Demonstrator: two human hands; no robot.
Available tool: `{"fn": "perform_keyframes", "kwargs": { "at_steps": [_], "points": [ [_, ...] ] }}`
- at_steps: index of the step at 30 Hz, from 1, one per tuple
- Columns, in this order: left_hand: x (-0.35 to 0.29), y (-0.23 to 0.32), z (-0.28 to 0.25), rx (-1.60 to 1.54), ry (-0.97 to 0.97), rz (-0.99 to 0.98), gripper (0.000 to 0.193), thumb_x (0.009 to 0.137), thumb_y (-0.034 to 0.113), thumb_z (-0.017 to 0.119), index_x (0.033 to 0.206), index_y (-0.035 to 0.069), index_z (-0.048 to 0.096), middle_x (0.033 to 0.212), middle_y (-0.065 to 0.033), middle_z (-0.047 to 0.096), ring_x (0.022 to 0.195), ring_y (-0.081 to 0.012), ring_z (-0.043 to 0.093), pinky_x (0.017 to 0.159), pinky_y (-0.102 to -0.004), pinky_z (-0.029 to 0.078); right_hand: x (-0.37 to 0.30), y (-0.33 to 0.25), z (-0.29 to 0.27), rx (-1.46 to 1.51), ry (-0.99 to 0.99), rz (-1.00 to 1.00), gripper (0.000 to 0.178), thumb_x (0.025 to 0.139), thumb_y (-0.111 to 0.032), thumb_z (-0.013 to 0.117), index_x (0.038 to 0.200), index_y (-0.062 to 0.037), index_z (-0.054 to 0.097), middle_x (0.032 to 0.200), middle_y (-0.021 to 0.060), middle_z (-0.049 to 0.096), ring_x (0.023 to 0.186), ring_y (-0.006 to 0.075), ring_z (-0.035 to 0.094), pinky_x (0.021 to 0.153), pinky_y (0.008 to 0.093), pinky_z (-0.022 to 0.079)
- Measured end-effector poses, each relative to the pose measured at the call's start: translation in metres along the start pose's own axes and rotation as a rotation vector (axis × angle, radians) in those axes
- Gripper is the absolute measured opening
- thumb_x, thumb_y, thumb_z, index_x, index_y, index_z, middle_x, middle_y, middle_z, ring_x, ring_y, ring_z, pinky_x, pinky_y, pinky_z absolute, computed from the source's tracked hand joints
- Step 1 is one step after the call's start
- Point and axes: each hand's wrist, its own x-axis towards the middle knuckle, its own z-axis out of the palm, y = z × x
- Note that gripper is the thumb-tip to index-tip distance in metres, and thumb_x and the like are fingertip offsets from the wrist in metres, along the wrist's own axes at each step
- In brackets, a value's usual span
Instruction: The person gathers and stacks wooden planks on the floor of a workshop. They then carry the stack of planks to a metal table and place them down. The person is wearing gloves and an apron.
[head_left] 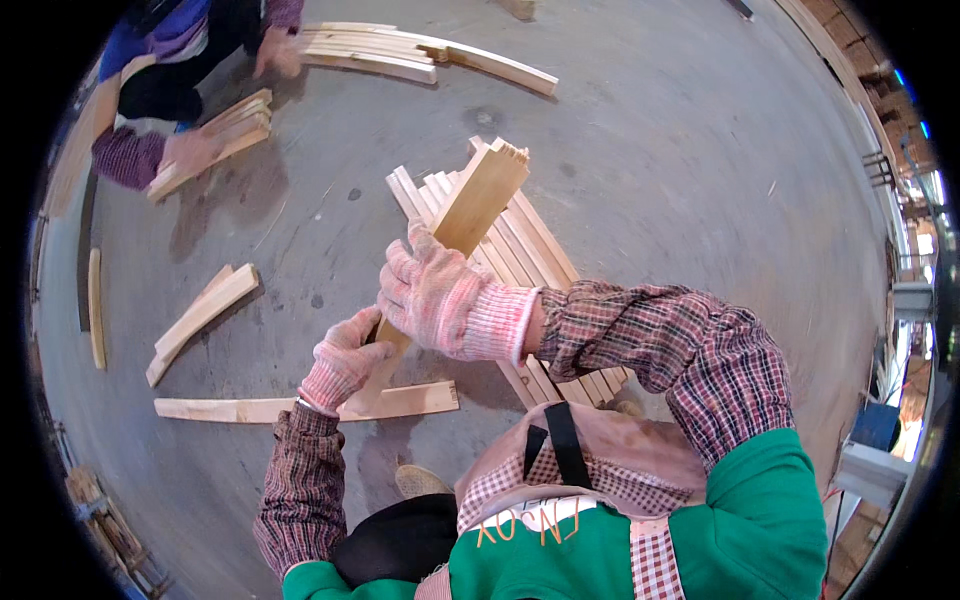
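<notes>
A pale wooden slat with a notched far end is held tilted above the floor, running from the upper middle down toward the lower left. My right hand, in a pinkish knitted glove, wraps round its middle. Lower down the same slat, my left hand, gloved alike, pinches its edge with thumb and fingers. Beneath and beyond lies a stack of similar slats, partly covered by my right arm and the held piece. Under my left hand, a single curved slat rests on the floor.
Two crossed slats lie at left, with a thin strip farther left. At upper left a co-worker's hands are at a slat bundle. Another row of slats lies beyond. Machinery and shelving line the right edge.
</notes>
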Motion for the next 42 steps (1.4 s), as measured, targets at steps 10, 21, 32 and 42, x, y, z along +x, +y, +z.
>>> {"fn": "perform_keyframes", "kwargs": {
  "at_steps": [10, 21, 32, 42],
  "points": [
    [0.013, 0.024, 0.013, 0.017, -0.162, 0.052, 0.053, 0.087, 0.003, 0.069, 0.139, 0.002, 0.057, 0.124, -0.012, 0.069, 0.116, -0.0221, 0.063, 0.102, -0.0337, 0.05, 0.004, 0.013, -0.03, 0.158, -0.465, 0.083, 0.026, 0.085, -0.026, 0.077, 0.103, -0.0077, 0.078, 0.103, 0.0161, 0.077, 0.096, 0.0257, 0.074, 0.088, 0.0454, 0.055],
    [0.034, 0.025, 0.063, 0.261, 0.68, 0.481, 0.07, 0.082, 0.016, 0.077, 0.146, 0.012, 0.051, 0.138, -0.02, 0.058, 0.132, -0.0371, 0.054, 0.112, -0.045, 0.044, -0.166, 0.09, 0.081, 0.857, 0.102, 1.106, 0.034, 0.095, -0.03, 0.066, 0.116, -0.0028, 0.068, 0.096, 0.0103, 0.069, 0.086, 0.0203, 0.064, 0.078, 0.0359, 0.052],
    [0.061, 0.01, 0.119, 0.255, -0.259, -0.412, 0.078, 0.08, 0.037, 0.076, 0.143, -0.001, 0.05, 0.139, -0.0286, 0.057, 0.131, -0.0381, 0.056, 0.111, -0.0425, 0.045, -0.21, 0.022, 0.17, 0.961, -0.169, 1.363, 0.051, 0.101, -0.042, 0.053, 0.132, -0.0016, 0.06, 0.123, 0.0211, 0.068, 0.115, 0.0335, 0.064, 0.098, 0.0415, 0.048],
    [0.08, -0.085, -0.21, 1.404, 0.735, -0.527, 0.057, 0.099, 0.018, 0.053, 0.154, 0.015, 0.041, 0.161, -0.0085, 0.039, 0.143, -0.0293, 0.043, 0.111, -0.0485, 0.042, -0.209, 0.039, 0.153, 0.816, -0.471, 1.295, 0.068, 0.1, -0.053, 0.051, 0.145, -0.0016, 0.049, 0.135, 0.0277, 0.062, 0.129, 0.0425, 0.057, 0.108, 0.0468, 0.043]
  ]
}}
